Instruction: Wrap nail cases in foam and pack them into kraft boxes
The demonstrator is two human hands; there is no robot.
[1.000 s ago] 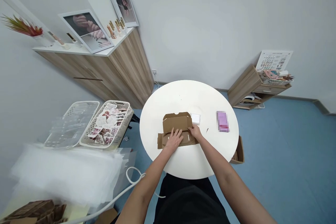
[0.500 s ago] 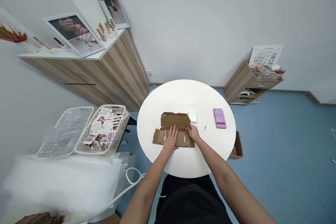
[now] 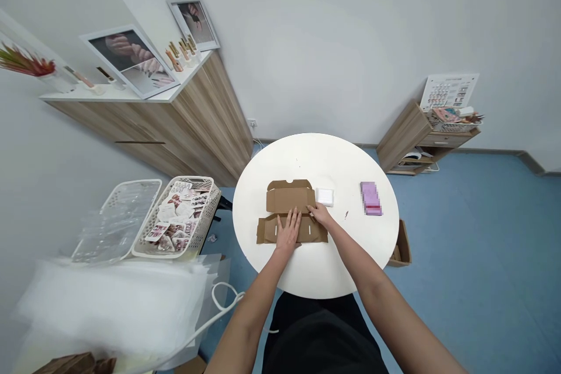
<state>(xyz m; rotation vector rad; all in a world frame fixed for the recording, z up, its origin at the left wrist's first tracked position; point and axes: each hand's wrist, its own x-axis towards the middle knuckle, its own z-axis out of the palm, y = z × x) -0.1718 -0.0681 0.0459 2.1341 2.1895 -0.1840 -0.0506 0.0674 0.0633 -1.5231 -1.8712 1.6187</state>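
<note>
Left hand [image 3: 287, 236] is lying spread over the lower panel of an unfolded brown cardboard box [image 3: 289, 201], its palm facing down and its fingers pointing toward the fold. Right hand [image 3: 321, 214] is touching the box at the right end of that fold, its fingers bending over the edge; whether they are pinching the cardboard or only resting on it, I cannot tell. The box is lying open near the middle of the round white tabletop [image 3: 280, 158], its upper panel extending away from the person and its side flaps sticking out to the left and right. Just beyond the right hand, a small white item [image 3: 325, 197] is sitting beside the upper panel. Farther right, a purple packet [image 3: 371, 198], partly blurred, is resting well apart from the box, and a small dark mark [image 3: 346, 214] is showing between the packet and the right hand. Off to the left, a white basket [image 3: 215, 210] is holding many printed cards [image 3: 175, 210], and a brown carton [image 3: 404, 248] is standing on the floor at the right, partly hidden under the tabletop.
</note>
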